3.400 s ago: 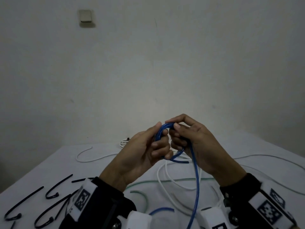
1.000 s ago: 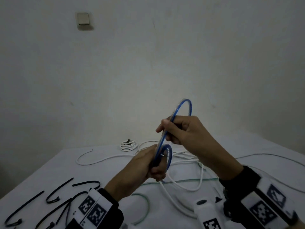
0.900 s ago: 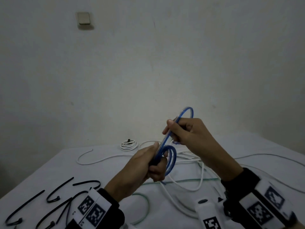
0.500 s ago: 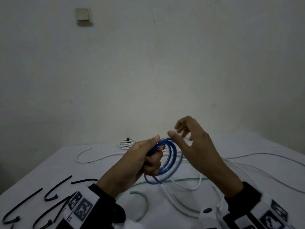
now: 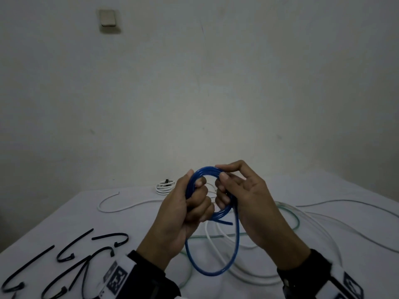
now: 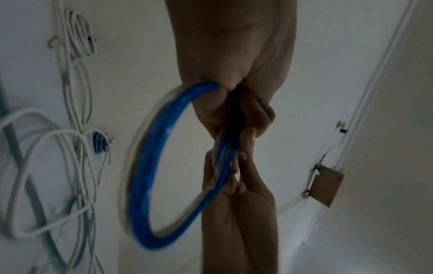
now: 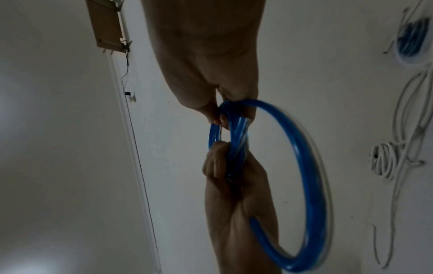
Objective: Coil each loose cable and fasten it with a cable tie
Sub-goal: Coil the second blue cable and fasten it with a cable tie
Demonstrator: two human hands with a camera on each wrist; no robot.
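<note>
Blue cable (image 5: 212, 214): we find it wound into a small coil held up above the table, in the lower centre of the head view; 1 larger loop hangs below the hands, and a short free end juts out to the right under the coil.
Left hand (image 5: 185, 214): we see its fingers curled round the left side of the coil, thumb up against the top of the bundle; it grips the blue cable.
Right hand (image 5: 246, 203): thumb and forefinger pinch the top right of the coil, and the other fingers curl in behind the strands.
Wrist views: both show the hanging loop blurred; we cannot tell how many turns the coil has.
Table (image 5: 64, 216): white surface across the bottom of the frame.
Cable ties (image 5: 71, 253): several black ones lie loose at the lower left, well apart from the hands.
White cables (image 5: 129, 207): loose strands trail behind and beneath the hands, with a pale green cable (image 5: 296, 221) among them.
Tied white coil (image 5: 165, 186): at the far edge of the table, centre frame.
Wall plate (image 5: 107, 17): upper left of the frame.
</note>
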